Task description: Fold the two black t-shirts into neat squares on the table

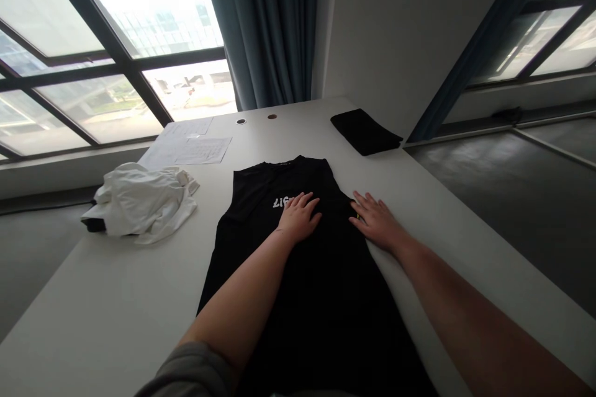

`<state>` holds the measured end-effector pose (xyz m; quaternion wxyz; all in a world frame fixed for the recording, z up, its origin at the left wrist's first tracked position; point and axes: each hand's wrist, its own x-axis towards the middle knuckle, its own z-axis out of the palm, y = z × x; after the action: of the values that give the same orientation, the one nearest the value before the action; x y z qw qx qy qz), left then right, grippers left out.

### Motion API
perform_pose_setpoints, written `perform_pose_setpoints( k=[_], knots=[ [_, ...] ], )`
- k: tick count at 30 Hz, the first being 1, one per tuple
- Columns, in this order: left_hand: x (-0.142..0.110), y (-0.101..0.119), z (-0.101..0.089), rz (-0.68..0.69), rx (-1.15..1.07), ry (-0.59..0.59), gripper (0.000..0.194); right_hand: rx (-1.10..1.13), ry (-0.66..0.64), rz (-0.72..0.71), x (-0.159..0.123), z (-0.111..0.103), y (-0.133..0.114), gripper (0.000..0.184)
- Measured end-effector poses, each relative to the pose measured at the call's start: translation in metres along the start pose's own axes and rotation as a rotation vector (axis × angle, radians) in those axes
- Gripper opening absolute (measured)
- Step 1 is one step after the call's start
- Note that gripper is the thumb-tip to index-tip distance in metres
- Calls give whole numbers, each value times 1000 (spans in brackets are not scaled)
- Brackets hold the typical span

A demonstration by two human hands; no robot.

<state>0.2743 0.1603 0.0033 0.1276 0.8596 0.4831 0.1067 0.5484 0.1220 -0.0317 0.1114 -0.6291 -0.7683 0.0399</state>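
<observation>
A black sleeveless shirt (326,298) lies spread on the white table, its neckline toward the far side. White lettering shows on its chest, partly covered by my left hand (299,218). That hand rests flat on the fabric with its fingers stretched out. At the shirt's right edge, by the armhole, my right hand (376,220) lies with fingers extended, touching the cloth's border and the table. A small yellow mark shows beside its fingers. The shirt's lower end runs out of view at the bottom.
A crumpled white garment (144,198) lies on the table's left side. Printed sheets (203,150) are behind it. A folded black cloth (365,130) sits near the far right edge of the table (447,242). Two round holes pierce the tabletop near the curtain (274,25).
</observation>
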Motion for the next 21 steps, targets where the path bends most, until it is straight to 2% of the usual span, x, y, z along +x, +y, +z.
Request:
perform_pose_setpoints(
  k=[5, 9, 12, 21],
  knots=[
    [1, -2, 2, 3, -5, 13, 54, 42, -22, -91, -2, -9, -6, 53],
    [0, 0, 1, -5, -10, 9, 54, 24, 32, -121, -3, -11, -9, 53],
    [0, 1, 0, -10, -10, 3, 53, -18, 40, -90, -1, -7, -9, 53],
    [1, 1, 3, -13, 7, 45, 50, -106, -80, 58, 24, -6, -23, 55]
  ],
)
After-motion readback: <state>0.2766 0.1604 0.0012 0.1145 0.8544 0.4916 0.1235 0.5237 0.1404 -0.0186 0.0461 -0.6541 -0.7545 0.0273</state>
